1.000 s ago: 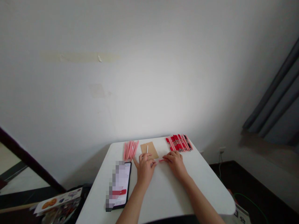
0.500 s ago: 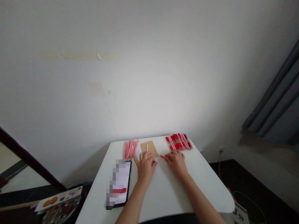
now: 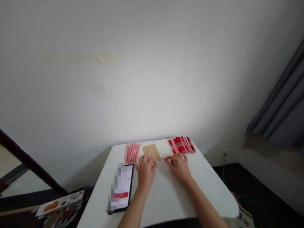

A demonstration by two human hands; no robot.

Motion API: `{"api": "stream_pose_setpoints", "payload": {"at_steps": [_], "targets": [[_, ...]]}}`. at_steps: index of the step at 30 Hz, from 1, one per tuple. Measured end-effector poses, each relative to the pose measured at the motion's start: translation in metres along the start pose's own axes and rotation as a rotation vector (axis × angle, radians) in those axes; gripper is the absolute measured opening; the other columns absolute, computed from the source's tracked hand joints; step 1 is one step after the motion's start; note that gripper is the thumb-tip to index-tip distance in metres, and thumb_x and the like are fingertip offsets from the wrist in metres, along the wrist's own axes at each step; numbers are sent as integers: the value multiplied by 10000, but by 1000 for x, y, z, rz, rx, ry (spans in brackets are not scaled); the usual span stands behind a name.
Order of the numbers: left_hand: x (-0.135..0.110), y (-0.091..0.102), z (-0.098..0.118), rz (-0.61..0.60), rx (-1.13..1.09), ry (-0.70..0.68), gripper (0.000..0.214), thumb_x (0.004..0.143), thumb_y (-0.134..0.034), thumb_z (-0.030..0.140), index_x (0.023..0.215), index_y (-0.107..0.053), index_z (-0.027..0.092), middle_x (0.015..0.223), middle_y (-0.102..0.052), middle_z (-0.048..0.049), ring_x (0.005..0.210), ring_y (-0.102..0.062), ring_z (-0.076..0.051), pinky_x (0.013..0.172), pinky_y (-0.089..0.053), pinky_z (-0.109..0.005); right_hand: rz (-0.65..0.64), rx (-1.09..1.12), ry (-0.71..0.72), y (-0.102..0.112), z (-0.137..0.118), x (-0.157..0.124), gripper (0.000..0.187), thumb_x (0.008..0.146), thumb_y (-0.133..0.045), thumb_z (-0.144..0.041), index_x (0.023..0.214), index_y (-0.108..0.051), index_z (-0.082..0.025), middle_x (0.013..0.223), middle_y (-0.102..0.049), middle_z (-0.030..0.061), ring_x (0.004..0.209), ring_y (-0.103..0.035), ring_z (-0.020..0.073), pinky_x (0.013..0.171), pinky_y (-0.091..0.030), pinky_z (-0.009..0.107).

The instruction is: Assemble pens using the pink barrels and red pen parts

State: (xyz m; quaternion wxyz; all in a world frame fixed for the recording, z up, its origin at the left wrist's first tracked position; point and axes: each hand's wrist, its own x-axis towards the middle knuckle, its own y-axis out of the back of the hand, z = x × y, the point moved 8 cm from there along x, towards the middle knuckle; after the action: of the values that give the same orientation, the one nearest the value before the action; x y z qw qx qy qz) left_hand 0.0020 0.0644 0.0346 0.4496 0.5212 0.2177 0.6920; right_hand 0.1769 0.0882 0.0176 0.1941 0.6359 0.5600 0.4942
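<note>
My left hand [image 3: 145, 169] is over the table's middle, palm down, little finger stretched out to the left. Its thumb and forefinger are closed at the right side; a small pale pink bit shows at their tips, too small to name. My right hand [image 3: 179, 167] pinches a short pink pen part [image 3: 164, 159], mostly hidden by the fingers. A small gap separates the hands. Just beyond the left hand lies a brown card [image 3: 155, 152] with a thin white stick [image 3: 149, 150] on it. Several pink pen barrels [image 3: 133, 152] lie to the left of the card.
Red, pink and black pens [image 3: 182, 145] lie in a row at the table's back right. A phone [image 3: 124, 188] lies left of my left forearm. The white table [image 3: 166, 202] stands against a wall [image 3: 152, 79]. A box of items [image 3: 63, 209] is at lower left.
My left hand has shifted slightly left, its fingertips farther from the right hand. Less of the pink pen part sticks out of my right fingers.
</note>
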Motion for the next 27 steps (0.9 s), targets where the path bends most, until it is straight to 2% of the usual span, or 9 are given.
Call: {"api": "stream_pose_setpoints", "payload": {"at_steps": [4,8,13,22,27], "targets": [[1,7,-4,40,40,33,94,796,-602,318,810,-685,275,1114,-628,-30,1119,-488,-246,1063,-171,-607,-43,5,27,-5,-2,-1,287,835,-532,-169,966,-707,-356,860,-669,12,983,-511,217,1011,-198,494],[1,12,-10,78,107,79,159,834,-532,295,868,-685,268,1103,-621,-45,1088,-479,-251,1041,-225,-577,-52,8,52,-7,-4,-1,268,857,-529,-210,994,-708,-356,866,-672,19,986,-513,219,1018,-203,496],[-1,16,-16,137,197,131,255,872,-457,357,884,-688,250,1103,-610,-66,1089,-453,-261,1029,-228,-561,-49,20,87,-8,-9,-1,256,887,-518,-270,1058,-689,-355,882,-683,22,983,-518,217,1032,-189,507],[-2,12,-18,119,252,173,315,868,-439,386,825,-699,214,1097,-615,-93,1108,-439,-284,1004,-229,-587,-67,-8,115,-13,-14,-1,246,895,-513,-288,1073,-676,-335,899,-692,29,995,-524,217,1032,-192,504],[-1,10,-19,118,246,166,331,864,-440,389,775,-702,208,1095,-611,-92,1103,-449,-280,1013,-242,-583,-26,7,87,-11,-9,-1,248,897,-505,-288,1076,-673,-316,912,-678,35,1006,-519,222,1034,-207,495]]}}
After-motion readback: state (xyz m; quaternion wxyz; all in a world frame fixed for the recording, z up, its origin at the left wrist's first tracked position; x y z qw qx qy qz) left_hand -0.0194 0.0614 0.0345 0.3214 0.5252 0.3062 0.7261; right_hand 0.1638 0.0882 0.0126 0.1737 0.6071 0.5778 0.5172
